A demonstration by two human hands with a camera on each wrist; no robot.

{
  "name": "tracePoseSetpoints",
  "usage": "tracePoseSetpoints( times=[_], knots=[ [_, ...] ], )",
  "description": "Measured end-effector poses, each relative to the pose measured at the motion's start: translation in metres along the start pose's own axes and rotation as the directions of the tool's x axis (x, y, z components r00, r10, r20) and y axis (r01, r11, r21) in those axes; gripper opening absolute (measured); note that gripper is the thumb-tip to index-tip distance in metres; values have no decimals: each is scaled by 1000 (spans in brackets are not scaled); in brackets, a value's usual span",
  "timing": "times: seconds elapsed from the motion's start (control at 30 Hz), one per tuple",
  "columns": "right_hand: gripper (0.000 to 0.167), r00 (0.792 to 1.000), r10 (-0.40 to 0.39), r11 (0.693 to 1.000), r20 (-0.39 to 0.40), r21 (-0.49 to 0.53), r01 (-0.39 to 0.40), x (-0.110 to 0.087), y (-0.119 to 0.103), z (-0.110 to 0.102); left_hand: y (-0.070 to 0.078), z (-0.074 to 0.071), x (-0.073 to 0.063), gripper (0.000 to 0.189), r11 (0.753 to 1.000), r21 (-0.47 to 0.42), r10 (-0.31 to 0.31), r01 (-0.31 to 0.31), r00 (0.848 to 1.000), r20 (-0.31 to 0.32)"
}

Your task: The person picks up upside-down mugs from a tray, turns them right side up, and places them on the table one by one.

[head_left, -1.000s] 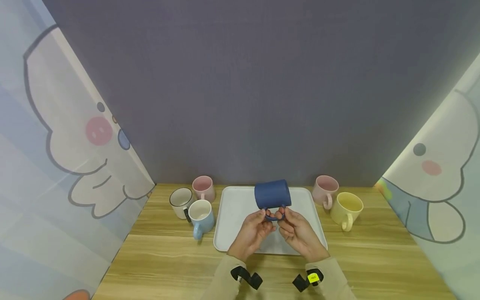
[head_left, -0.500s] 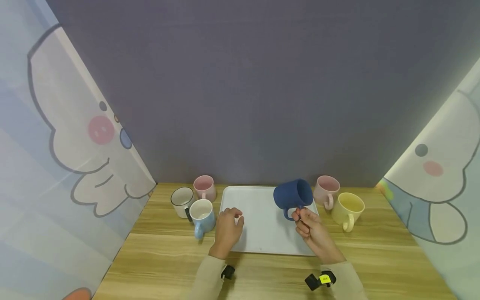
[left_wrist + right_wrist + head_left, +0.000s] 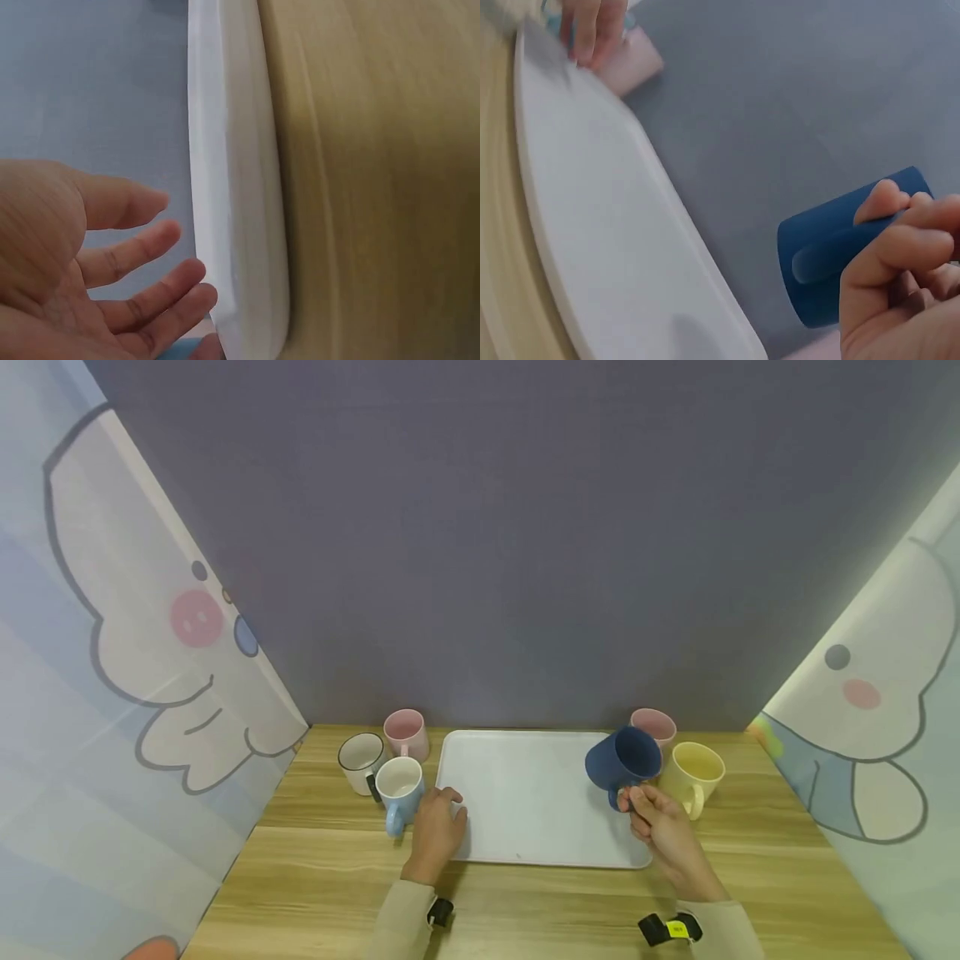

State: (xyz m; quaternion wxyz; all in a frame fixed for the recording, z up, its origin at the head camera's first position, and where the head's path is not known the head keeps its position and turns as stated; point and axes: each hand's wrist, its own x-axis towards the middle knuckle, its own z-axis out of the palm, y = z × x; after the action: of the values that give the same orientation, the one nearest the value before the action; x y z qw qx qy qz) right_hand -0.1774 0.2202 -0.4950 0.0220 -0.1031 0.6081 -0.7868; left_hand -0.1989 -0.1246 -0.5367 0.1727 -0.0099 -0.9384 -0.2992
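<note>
A dark blue mug (image 3: 611,764) is tilted over the right end of the white tray (image 3: 525,802). My right hand (image 3: 671,835) grips it by the handle, fingers curled round it, as the right wrist view shows with the blue mug (image 3: 829,217) beside the right hand (image 3: 907,277). My left hand (image 3: 435,831) is at the tray's left edge, close beside a light blue mug (image 3: 405,793). In the left wrist view the left hand (image 3: 112,277) holds nothing, its fingers loosely spread near the tray rim (image 3: 236,187).
Left of the tray stand a white mug with a dark rim (image 3: 358,760) and a pink mug (image 3: 408,735). On the right are another pink mug (image 3: 654,723), partly behind the blue one, and a yellow mug (image 3: 693,772). A grey wall (image 3: 480,543) rises behind the wooden table (image 3: 315,893).
Both hands were on the blue mug's handle. The left hand has let go and moved left toward the light blue mug. The right hand has carried the blue mug right, turning its mouth upward.
</note>
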Motion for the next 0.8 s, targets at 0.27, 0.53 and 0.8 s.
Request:
tracePoseSetpoints(
  times=[0.27,0.53,0.8],
  knots=[
    [37,969,67,933,-237,-329,-145,-11,-4,-14,-9,-1,-6,17,999,33,39,-40,999,33],
    [33,940,109,861,-323,-442,-251,-18,-2,-27,-21,0,-7,28,995,62,76,-82,993,95],
    [31,923,92,843,-374,-464,-272,-26,0,-35,-22,-3,-10,34,995,38,86,-91,989,122]
  ],
)
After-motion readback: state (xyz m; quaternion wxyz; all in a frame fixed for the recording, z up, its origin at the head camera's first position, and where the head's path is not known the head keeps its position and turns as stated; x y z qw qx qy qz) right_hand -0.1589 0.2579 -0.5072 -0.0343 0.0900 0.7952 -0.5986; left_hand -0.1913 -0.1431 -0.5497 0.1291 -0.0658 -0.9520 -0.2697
